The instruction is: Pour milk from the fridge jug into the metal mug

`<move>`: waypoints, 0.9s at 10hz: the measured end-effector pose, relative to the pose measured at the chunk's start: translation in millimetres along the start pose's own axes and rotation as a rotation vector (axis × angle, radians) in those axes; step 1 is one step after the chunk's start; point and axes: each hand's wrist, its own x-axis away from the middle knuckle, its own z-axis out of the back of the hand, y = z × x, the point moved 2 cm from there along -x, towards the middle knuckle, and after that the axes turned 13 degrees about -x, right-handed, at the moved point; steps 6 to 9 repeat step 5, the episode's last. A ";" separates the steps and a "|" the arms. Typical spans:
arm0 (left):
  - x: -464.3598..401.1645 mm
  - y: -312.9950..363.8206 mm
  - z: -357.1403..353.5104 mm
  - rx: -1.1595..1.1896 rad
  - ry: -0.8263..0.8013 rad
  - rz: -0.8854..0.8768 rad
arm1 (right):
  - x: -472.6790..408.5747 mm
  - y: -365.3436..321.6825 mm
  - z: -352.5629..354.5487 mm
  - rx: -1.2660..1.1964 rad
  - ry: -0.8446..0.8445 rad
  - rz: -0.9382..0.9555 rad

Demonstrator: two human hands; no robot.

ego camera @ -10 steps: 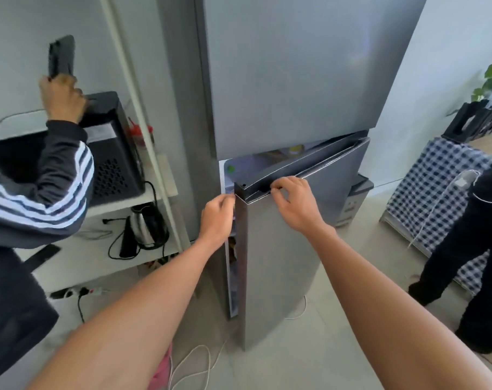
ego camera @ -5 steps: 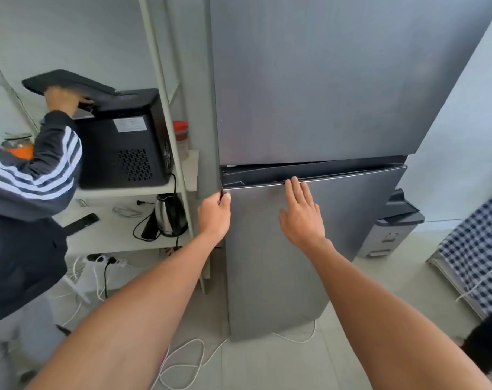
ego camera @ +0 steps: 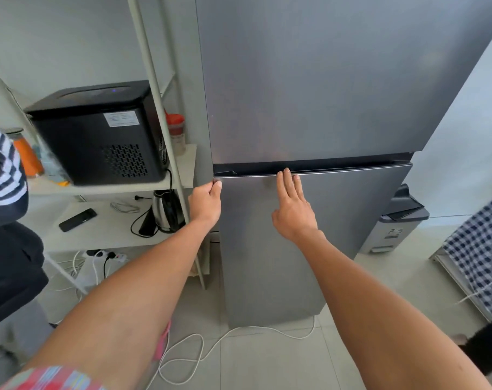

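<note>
Both hands were set on the shut lower fridge door point(ego camera: 309, 249): left hand point(ego camera: 206, 203) curled at its corner edge, gripping nothing; right hand point(ego camera: 294, 209) flat, fingers point(ego camera: 287, 181) spread below the top lip. Neither jug nor mug was seen; whether the door was about to be opened could not be told.

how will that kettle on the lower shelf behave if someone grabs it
The kettle looks rigid metal, so probably firm to grip but smooth, perhaps slippery. Its black cord loops alongside on the shelf and could snag or drag.

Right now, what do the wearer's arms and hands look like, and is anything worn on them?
Both forearms are bare up to the frame's lower edge: no sleeves, gloves, watch or rings visible on the left hand or right hand. A red patterned fabric, apparently clothing, shows at the lower left.
</note>
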 end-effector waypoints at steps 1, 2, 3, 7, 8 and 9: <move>-1.0 -3.4 2.1 0.017 -0.013 -0.027 | 0.3 0.2 -4.7 0.006 0.012 -0.003; -1.4 -3.7 4.0 0.010 -0.007 -0.028 | 0.6 -0.6 -8.1 -0.001 0.038 -0.015; 2.2 -2.8 7.2 0.012 -0.010 -0.032 | 3.7 -5.5 -0.3 -0.043 0.032 -0.002; 27.0 -49.2 -0.7 -0.042 -0.202 -0.055 | 20.2 -14.1 41.0 -0.644 0.300 -0.104; 27.0 -49.2 -0.7 -0.042 -0.202 -0.055 | 20.2 -14.1 41.0 -0.644 0.300 -0.104; 27.0 -49.2 -0.7 -0.042 -0.202 -0.055 | 20.2 -14.1 41.0 -0.644 0.300 -0.104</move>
